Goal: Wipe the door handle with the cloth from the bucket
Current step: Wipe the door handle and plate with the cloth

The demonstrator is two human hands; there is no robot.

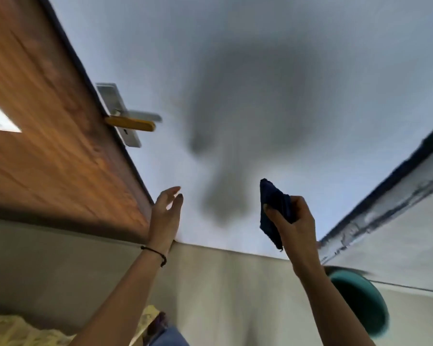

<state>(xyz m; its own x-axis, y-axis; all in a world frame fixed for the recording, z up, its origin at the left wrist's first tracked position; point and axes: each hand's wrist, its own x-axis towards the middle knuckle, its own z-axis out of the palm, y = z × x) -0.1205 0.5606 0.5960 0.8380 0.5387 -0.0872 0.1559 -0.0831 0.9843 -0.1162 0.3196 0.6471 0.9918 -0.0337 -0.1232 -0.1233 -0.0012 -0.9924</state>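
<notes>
Blurry frame, tilted view. Right hand (291, 221) clenched on dark blue cloth (273, 208), raised in open air, well apart from door handle (133, 123). Handle w/ yellowish lever on metal plate (118, 113) at edge of wooden door (48, 121), upper left. Left hand (164, 216) empty, fingers spread, near door's lower edge, below handle. Teal bucket (360, 298) at lower right, behind right forearm. Big dark shadow on pale wall (310, 46) btw hands. Nothing btw cloth and handle.
</notes>
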